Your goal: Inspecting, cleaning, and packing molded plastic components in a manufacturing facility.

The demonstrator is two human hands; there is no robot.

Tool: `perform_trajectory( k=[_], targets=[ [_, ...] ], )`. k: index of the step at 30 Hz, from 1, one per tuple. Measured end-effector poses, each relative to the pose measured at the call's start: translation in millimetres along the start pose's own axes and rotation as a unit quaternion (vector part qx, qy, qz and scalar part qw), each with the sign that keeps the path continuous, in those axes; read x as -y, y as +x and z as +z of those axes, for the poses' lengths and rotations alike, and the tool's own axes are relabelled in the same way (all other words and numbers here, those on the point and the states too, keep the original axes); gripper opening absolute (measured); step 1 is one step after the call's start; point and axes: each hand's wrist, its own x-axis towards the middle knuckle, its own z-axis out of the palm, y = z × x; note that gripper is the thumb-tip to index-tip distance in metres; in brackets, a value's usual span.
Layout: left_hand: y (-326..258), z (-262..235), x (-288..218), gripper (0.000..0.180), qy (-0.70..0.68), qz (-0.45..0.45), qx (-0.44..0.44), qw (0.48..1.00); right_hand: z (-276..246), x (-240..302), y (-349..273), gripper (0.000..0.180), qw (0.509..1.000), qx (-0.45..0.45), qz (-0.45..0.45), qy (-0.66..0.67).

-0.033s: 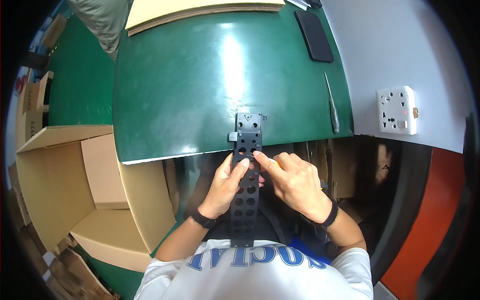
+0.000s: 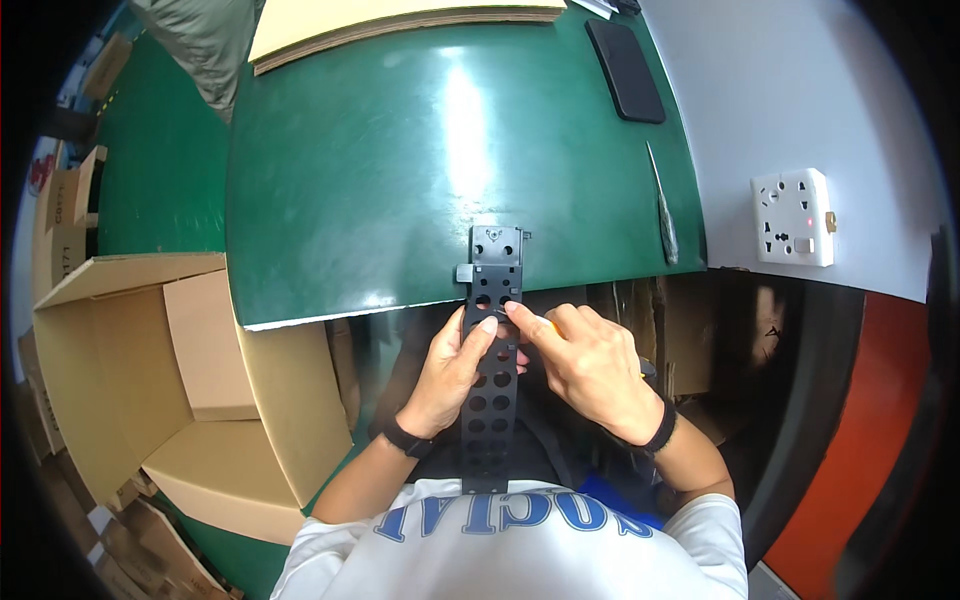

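Observation:
A long black perforated strip (image 2: 490, 403), with rows of round holes, runs from the table edge back to my shirt. Its far end rests on the green table (image 2: 350, 180). My left hand (image 2: 447, 375) grips the strip from the left, thumb on top and fingers beneath. My right hand (image 2: 598, 370) is closed round a slim tool with a yellow and black handle (image 2: 649, 369), mostly hidden in the palm. The index finger points along the tool to a hole near the table edge, beside my left thumb. The tool's kind is not clear.
An open cardboard box (image 2: 290, 400) stands at left. On the table lie a stack of cardboard sheets (image 2: 410, 25) at the back, a black phone (image 2: 627, 70) and a thin pointed tool (image 2: 666, 215) at right. A white socket panel (image 2: 793, 217) is on the right wall.

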Motion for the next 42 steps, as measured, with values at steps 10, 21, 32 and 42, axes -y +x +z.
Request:
perform_trajectory(
  k=[10, 21, 32, 42],
  targets=[
    [1.8, 1.9, 3.0, 0.032, 0.011, 0.009, -0.023, 1.000, 1.8, -10.6, 2.3, 0.050, 0.998, 0.010, -0.062, -0.021],
    [1.7, 0.8, 3.4, 0.033, 0.013, 0.020, -0.018, 1.000, -1.7, -9.0, 4.9, 0.050, 0.995, 0.041, -0.076, -0.044],
    [1.9, 0.2, 4.9, 0.032, 0.011, 0.036, -0.001, 0.999, -6.4, -8.1, 8.8, 0.051, 0.991, 0.061, -0.092, -0.073],
    [0.4, 0.8, 4.0, 0.030, 0.028, 0.042, -0.011, 0.999, -10.0, -2.9, 10.7, 0.055, 0.990, 0.067, -0.092, -0.078]
  ],
)
